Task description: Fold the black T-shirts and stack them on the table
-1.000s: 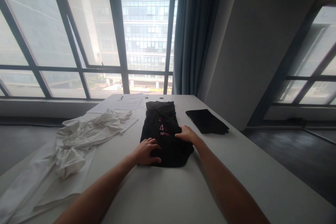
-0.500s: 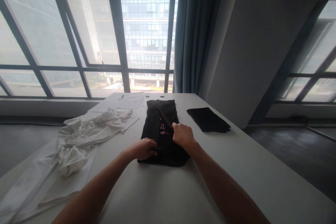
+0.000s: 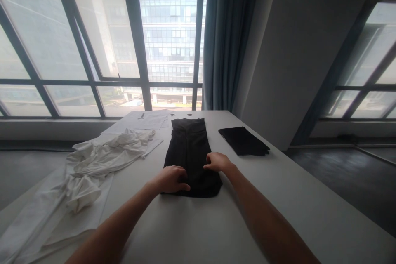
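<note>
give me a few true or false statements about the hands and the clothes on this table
1. Both hands rest on the black garment. True: the left hand and right hand lie flat on its near part.
2. The white garment is neatly folded. False: it lies crumpled, left of the black garment.
3. A second dark folded item lies to the right. True.
4. The right hand holds that dark folded item. False: it is apart from it.
5. The black garment hangs off the table. False: it lies flat on it.
</note>
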Demonstrator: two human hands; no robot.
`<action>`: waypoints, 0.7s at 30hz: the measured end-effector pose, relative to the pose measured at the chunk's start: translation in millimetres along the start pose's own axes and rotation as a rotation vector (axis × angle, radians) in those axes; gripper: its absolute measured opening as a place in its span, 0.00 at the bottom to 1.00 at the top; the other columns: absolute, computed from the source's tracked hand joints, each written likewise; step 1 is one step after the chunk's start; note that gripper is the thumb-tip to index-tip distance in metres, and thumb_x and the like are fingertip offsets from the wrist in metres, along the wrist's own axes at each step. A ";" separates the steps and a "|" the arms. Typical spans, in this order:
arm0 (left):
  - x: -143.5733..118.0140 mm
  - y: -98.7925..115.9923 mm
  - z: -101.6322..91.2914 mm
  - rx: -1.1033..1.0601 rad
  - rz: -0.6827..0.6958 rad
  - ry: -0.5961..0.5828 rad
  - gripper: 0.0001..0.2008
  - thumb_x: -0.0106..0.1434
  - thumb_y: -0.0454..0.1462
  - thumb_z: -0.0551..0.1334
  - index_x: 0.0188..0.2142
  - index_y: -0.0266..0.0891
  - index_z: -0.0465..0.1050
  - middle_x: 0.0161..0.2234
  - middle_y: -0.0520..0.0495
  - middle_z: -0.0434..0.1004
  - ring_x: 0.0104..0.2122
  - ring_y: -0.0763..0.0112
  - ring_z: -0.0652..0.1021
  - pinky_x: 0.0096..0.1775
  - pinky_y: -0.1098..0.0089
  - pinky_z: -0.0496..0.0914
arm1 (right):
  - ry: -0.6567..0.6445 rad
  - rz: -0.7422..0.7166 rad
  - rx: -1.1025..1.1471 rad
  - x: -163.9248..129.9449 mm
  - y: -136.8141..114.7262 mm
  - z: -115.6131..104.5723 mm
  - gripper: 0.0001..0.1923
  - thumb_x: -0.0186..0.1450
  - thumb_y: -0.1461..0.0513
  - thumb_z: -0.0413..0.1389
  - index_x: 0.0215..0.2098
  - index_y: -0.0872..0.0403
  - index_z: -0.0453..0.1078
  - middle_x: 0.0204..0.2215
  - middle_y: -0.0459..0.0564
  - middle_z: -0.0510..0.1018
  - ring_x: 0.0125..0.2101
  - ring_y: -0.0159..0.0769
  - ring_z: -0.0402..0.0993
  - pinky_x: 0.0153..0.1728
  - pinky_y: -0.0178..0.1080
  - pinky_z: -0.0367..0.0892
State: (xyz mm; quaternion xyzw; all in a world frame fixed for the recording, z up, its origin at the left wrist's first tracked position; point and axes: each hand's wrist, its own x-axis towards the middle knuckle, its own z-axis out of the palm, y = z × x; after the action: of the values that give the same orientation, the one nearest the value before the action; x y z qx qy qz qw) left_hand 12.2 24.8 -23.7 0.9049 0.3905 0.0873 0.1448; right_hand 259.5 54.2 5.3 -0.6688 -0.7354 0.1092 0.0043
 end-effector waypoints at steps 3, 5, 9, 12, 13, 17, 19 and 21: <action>4.1 12.9 12.9 0.027 0.063 0.089 0.33 0.55 0.55 0.70 0.57 0.46 0.72 0.45 0.46 0.77 0.41 0.60 0.79 0.39 0.68 0.70 | -0.242 0.082 0.093 4.5 19.9 0.4 0.22 0.62 0.49 0.63 0.44 0.56 0.72 0.36 0.57 0.81 0.40 0.47 0.80 0.39 0.42 0.72; 6.2 16.7 22.2 0.051 0.110 0.096 0.28 0.58 0.52 0.68 0.56 0.48 0.73 0.45 0.47 0.77 0.43 0.59 0.78 0.41 0.68 0.70 | -0.435 0.076 0.243 6.3 30.3 2.6 0.27 0.58 0.50 0.66 0.47 0.58 0.69 0.31 0.54 0.80 0.34 0.44 0.81 0.35 0.40 0.74; 7.3 15.2 37.0 0.046 0.184 0.147 0.12 0.68 0.42 0.60 0.47 0.45 0.78 0.40 0.48 0.78 0.41 0.65 0.79 0.41 0.70 0.70 | -0.584 0.014 0.417 1.4 43.5 9.4 0.45 0.44 0.53 0.74 0.53 0.57 0.61 0.35 0.49 0.78 0.32 0.40 0.81 0.33 0.38 0.75; 6.8 13.6 42.7 0.011 0.202 0.227 0.11 0.69 0.40 0.57 0.43 0.43 0.79 0.38 0.48 0.79 0.39 0.67 0.79 0.40 0.71 0.70 | -0.525 -0.054 0.422 -13.8 46.5 12.4 0.46 0.45 0.58 0.74 0.56 0.54 0.57 0.38 0.48 0.77 0.32 0.37 0.79 0.31 0.36 0.74; 6.7 13.7 43.7 -0.003 0.202 0.249 0.11 0.70 0.40 0.57 0.42 0.42 0.79 0.37 0.48 0.79 0.38 0.67 0.79 0.40 0.71 0.70 | -0.482 -0.087 0.405 -20.3 46.1 12.6 0.43 0.47 0.60 0.73 0.56 0.54 0.58 0.37 0.47 0.77 0.31 0.36 0.79 0.31 0.35 0.73; 5.9 16.0 45.0 -0.059 0.205 0.324 0.12 0.70 0.39 0.56 0.40 0.40 0.78 0.36 0.47 0.80 0.37 0.67 0.80 0.40 0.71 0.71 | -0.317 -0.196 0.358 -44.6 38.5 6.4 0.21 0.56 0.68 0.63 0.46 0.54 0.64 0.33 0.46 0.78 0.29 0.34 0.78 0.28 0.32 0.70; 5.1 16.8 45.4 -0.073 0.217 0.352 0.12 0.70 0.39 0.56 0.40 0.40 0.78 0.36 0.47 0.80 0.37 0.67 0.80 0.40 0.70 0.71 | -0.253 -0.194 0.340 -53.9 32.7 -1.6 0.11 0.59 0.70 0.58 0.40 0.55 0.66 0.31 0.47 0.78 0.27 0.33 0.78 0.27 0.31 0.69; 4.2 17.2 46.3 -0.077 0.234 0.365 0.12 0.70 0.39 0.55 0.41 0.39 0.78 0.36 0.46 0.80 0.37 0.67 0.80 0.40 0.70 0.71 | -0.196 -0.160 0.307 -61.8 27.1 -11.7 0.07 0.60 0.70 0.56 0.37 0.56 0.67 0.28 0.48 0.77 0.24 0.33 0.78 0.25 0.31 0.69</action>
State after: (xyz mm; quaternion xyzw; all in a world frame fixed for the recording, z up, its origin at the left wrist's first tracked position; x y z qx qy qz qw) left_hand 39.3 7.7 -61.5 0.9070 0.2990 0.2808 0.0951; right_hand 294.4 -2.6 20.9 -0.5857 -0.7579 0.2842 0.0434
